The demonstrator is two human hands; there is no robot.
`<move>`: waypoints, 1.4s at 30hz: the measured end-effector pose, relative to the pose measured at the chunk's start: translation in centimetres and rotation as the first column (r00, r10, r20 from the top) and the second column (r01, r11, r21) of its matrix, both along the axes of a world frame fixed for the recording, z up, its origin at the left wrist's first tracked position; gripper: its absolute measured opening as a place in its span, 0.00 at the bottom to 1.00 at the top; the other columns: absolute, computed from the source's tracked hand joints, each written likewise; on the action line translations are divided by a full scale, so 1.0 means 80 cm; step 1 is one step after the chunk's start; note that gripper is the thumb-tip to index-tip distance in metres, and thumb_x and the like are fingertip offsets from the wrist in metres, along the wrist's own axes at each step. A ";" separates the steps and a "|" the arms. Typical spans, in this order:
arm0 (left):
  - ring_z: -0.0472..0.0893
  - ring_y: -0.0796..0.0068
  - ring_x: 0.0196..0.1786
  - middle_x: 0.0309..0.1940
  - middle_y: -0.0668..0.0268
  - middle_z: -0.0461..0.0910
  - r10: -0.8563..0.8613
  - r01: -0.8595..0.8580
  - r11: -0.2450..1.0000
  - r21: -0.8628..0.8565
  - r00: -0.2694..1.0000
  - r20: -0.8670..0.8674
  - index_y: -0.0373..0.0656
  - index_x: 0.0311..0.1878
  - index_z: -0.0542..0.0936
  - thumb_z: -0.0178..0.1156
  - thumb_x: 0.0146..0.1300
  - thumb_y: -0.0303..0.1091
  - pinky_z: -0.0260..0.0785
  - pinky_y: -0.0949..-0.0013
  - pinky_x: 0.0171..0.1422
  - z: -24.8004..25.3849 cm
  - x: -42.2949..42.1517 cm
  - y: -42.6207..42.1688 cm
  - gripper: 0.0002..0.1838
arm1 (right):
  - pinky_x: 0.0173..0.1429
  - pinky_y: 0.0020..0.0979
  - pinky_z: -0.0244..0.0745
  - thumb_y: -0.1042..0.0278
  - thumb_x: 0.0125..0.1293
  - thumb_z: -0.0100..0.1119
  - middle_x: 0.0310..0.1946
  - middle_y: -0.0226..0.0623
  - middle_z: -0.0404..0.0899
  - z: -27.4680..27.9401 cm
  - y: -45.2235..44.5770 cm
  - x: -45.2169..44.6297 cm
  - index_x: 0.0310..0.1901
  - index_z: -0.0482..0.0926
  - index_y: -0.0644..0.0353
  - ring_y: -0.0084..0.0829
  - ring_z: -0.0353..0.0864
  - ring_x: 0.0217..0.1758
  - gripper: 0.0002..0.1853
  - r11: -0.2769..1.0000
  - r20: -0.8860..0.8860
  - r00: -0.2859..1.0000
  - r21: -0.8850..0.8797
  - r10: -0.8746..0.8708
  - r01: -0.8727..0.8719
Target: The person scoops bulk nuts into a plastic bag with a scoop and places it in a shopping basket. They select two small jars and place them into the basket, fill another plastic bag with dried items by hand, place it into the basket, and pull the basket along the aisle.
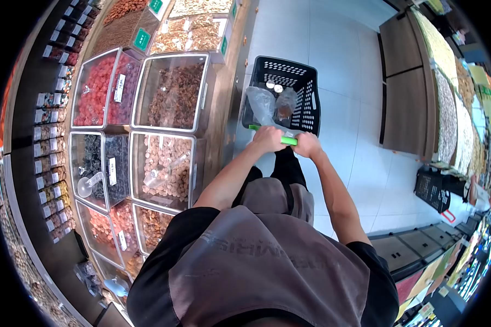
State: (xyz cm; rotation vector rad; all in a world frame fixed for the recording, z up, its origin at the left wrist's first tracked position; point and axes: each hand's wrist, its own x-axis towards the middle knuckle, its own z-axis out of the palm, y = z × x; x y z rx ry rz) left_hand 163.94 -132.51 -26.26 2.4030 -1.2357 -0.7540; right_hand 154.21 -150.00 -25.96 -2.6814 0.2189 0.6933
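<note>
A black plastic shopping basket (312, 76) with perforated walls is in front of my body, above the floor or on it; I cannot tell which. Both hands are closed around its green handle (288, 140): my left hand (268, 139) towards the left end and my right hand (307, 145) towards the right. Within the basket lie a clear plastic bag (261, 104) and, beside it, another clear bag (285, 106) with something brownish inside. Two small round white things (278, 88) show behind the bags.
Clear bins of dried goods line my left, among them a red-filled bin (94, 90) and a nut-filled bin (166, 166). Wooden cabinets (406, 87) topped with bulk goods stand at the right. Another black basket (432, 189) is farther right. Pale floor tiles (341, 71) stretch between.
</note>
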 end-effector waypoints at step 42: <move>0.65 0.44 0.71 0.66 0.46 0.67 0.627 -0.590 0.777 -0.220 0.755 0.191 0.43 0.69 0.68 0.68 0.52 0.30 0.58 0.50 0.75 0.080 0.112 -0.096 0.38 | 0.51 0.48 0.82 0.56 0.56 0.61 0.35 0.56 0.86 -0.008 -0.162 0.233 0.34 0.87 0.64 0.54 0.87 0.41 0.17 0.971 0.068 0.986 0.176 0.155 -0.165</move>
